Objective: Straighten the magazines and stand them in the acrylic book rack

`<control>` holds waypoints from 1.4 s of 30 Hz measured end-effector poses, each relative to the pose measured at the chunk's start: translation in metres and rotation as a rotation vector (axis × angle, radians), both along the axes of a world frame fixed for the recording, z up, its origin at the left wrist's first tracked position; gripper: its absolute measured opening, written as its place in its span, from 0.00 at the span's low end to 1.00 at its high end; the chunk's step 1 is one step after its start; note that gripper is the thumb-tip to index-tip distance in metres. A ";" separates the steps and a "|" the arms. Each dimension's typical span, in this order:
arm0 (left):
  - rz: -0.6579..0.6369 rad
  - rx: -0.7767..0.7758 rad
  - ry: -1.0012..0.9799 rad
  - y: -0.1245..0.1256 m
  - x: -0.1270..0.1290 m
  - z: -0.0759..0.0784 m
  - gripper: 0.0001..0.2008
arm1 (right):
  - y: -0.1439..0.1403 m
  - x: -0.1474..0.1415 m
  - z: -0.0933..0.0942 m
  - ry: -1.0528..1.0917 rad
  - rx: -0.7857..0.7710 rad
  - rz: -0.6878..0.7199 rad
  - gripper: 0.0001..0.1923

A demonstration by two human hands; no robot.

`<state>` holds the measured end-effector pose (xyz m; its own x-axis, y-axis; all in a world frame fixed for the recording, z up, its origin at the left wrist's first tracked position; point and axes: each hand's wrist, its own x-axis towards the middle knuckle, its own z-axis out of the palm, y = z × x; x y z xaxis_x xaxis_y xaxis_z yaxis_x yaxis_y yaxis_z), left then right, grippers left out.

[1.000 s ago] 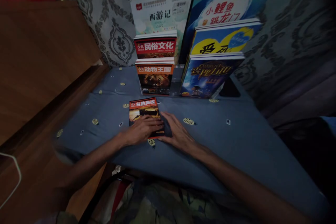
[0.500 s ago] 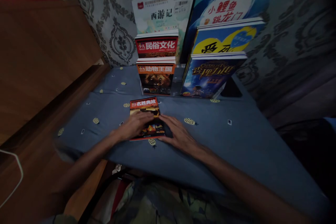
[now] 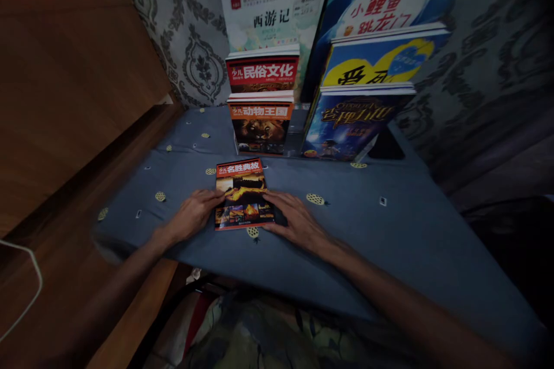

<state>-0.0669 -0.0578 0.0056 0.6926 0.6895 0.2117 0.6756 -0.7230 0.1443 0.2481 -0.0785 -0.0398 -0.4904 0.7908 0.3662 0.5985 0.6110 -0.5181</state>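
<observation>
Since a second ago the left hand (image 3: 190, 220) has slid off the cover toward the book's left edge, so the whole front of the small book (image 3: 243, 193) shows now; the right hand (image 3: 296, 220) has barely budged.

Biggest thing going is the tabletop (image 3: 389, 230), draped in a blue cloth dotted with little pale round motifs. At its back, leaning on the patterned wall, stands a tiered display of books: a big white-cover book (image 3: 277, 8) and a big blue one (image 3: 381, 0) at the rear, then a red-banner book (image 3: 264, 72) and a blue-and-yellow book (image 3: 381, 60), and in front a lion-cover book (image 3: 261, 127) beside a dark blue fantasy-looking one (image 3: 350, 127). A wooden panel (image 3: 64, 86) runs along the left side.

The small book lies flat on the cloth, closed, cover up, just in front of the lion-cover book but not touching it. Left hand rests flat with fingers spread loosely, fingertips touching the book's left edge, not gripping anything. Right hand lies palm down with fingers open, fingertips against the book's right edge, also holding nothing.
</observation>
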 end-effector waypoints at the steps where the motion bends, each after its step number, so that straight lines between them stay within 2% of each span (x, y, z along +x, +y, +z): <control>1: -0.024 -0.003 0.014 -0.012 0.002 0.003 0.21 | 0.000 0.000 0.000 -0.004 0.000 -0.002 0.34; 4: -0.107 0.000 0.046 -0.046 0.008 0.011 0.19 | 0.000 -0.001 -0.001 -0.007 0.014 -0.003 0.33; 7: -0.129 -0.013 0.069 -0.065 0.010 0.014 0.19 | 0.002 0.000 -0.005 -0.002 0.027 -0.002 0.32; 11: -0.116 -0.052 -0.007 -0.058 0.009 0.013 0.18 | 0.001 0.000 -0.003 0.004 0.026 0.010 0.32; 13: -0.050 -0.037 -0.067 -0.046 0.010 0.009 0.18 | -0.001 -0.007 0.007 0.005 0.037 -0.002 0.30; 16: 0.106 0.020 -0.096 -0.032 0.017 -0.001 0.19 | -0.003 -0.037 0.026 0.038 0.024 0.036 0.28; 19: 0.145 0.029 -0.109 -0.027 0.022 -0.013 0.21 | 0.005 -0.084 0.042 0.036 -0.070 0.182 0.31; 22: 0.110 0.038 -0.120 -0.027 0.020 -0.022 0.19 | 0.024 -0.127 0.044 0.002 -0.199 0.242 0.38; 25: 0.126 0.074 -0.096 -0.028 0.018 -0.025 0.13 | 0.046 -0.148 0.037 -0.010 -0.253 0.229 0.41; 29: 0.174 0.081 -0.060 -0.028 0.019 -0.022 0.14 | 0.075 -0.139 0.024 -0.010 -0.199 0.141 0.41; 35: 0.164 0.115 -0.071 -0.027 0.018 -0.027 0.21 | 0.106 -0.099 0.012 -0.107 -0.117 -0.039 0.36; 38: 0.174 0.109 -0.072 -0.027 0.017 -0.028 0.21 | 0.102 -0.085 0.008 -0.151 -0.088 -0.098 0.35; 42: 0.182 0.097 -0.054 -0.028 0.018 -0.026 0.21 | 0.082 -0.077 0.001 -0.165 -0.043 -0.179 0.35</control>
<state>-0.0494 -0.0855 -0.0206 0.5441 0.7770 0.3166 0.7896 -0.6018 0.1200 0.1710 0.0035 -0.0386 -0.3914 0.8836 0.2569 0.7740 0.4671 -0.4275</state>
